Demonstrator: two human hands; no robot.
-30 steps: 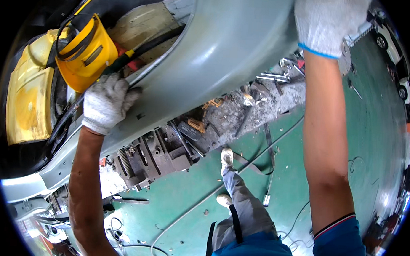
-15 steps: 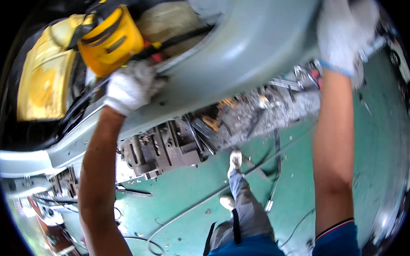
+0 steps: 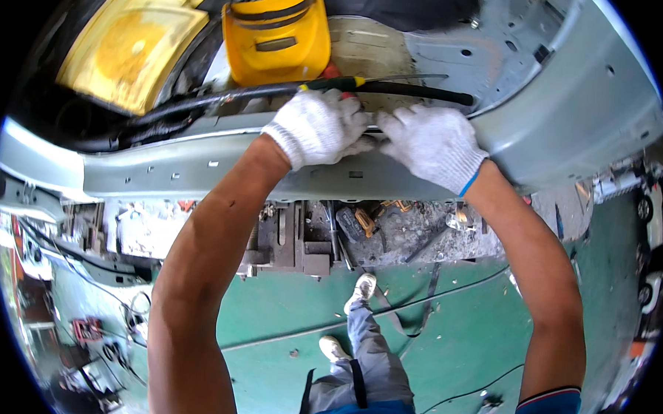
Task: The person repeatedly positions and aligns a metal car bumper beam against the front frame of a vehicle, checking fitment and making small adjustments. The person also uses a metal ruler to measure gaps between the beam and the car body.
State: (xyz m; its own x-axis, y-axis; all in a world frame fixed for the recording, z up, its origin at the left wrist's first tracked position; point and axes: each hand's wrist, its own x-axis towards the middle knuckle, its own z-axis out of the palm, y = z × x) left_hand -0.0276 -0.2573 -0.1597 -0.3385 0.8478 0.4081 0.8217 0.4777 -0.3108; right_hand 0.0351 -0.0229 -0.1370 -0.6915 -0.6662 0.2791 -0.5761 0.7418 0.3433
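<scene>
Both hands wear white knit gloves and meet at the upper edge of a grey-green car door sill (image 3: 260, 150). My left hand (image 3: 318, 129) is closed over the sill's raised edge, its thumb on the near side. Just right of it, my right hand (image 3: 432, 146) has its fingers curled at the same edge. A short dark strip shows between the fingertips, mostly hidden. Behind the hands, a loose black rubber strip (image 3: 418, 91) runs along the sill, its end to the right. A screwdriver (image 3: 337, 83) with a dark green and yellow handle lies across it.
A yellow visor-like shield (image 3: 279, 46) sits inside the body beside a stained yellow cover (image 3: 128, 46). Below the sill are a cluttered grey ledge (image 3: 419, 237), a metal clamp (image 3: 289, 242) and a cordless power tool (image 3: 357, 223). A hose (image 3: 311, 330) crosses the green floor.
My right hand has come from the far right of the body to the sill beside my left hand. My left hand now appears farther right, and the whole view has turned.
</scene>
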